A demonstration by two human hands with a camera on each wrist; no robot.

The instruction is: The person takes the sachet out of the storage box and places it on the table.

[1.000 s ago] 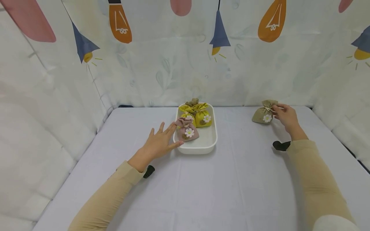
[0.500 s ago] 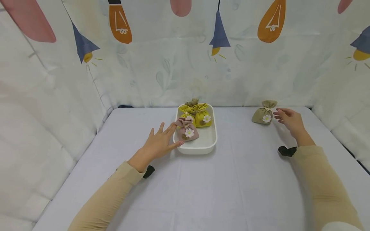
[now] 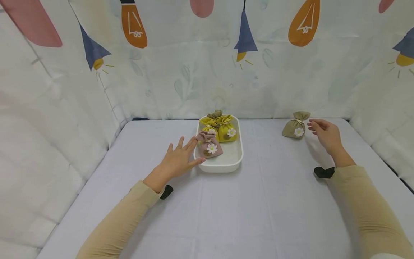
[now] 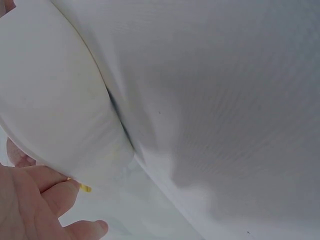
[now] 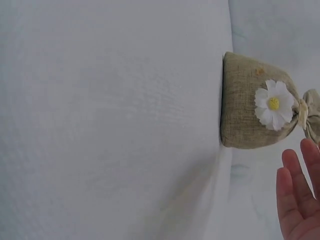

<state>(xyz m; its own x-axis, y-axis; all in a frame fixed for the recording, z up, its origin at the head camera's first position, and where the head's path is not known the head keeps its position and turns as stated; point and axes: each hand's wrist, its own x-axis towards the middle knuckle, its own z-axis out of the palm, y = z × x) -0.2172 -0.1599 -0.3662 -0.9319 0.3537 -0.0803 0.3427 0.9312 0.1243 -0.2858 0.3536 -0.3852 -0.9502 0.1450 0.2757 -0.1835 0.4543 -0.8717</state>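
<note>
My left hand [image 3: 177,160] rests at the left rim of a white tray [image 3: 223,168], fingers spread, their tips beside a pink pouch [image 3: 214,151]. In the left wrist view its fingers [image 4: 62,195] touch the tray's rim. Inside the tray, behind the pink pouch, stand a yellow pouch [image 3: 228,133] and another yellow pouch [image 3: 208,122], with an olive-brown pouch [image 3: 216,114] at the back, partly hidden. At the back right stands a beige pouch [image 3: 293,130], upright, tied, with a white flower [image 5: 274,105]. My right hand [image 3: 326,136] hovers just right of it, fingers loosely bent, holding nothing.
A white cloth covers the table [image 3: 233,212]. A patterned curtain [image 3: 207,82] hangs along the table's back edge, and white fabric [image 3: 42,144] rises at the left. Dark wrist gear [image 3: 324,172] sits by each cuff.
My right hand has let go of the beige pouch's neck and drawn back a little to the right. The pouch stays standing. My left hand and the tray have not moved.
</note>
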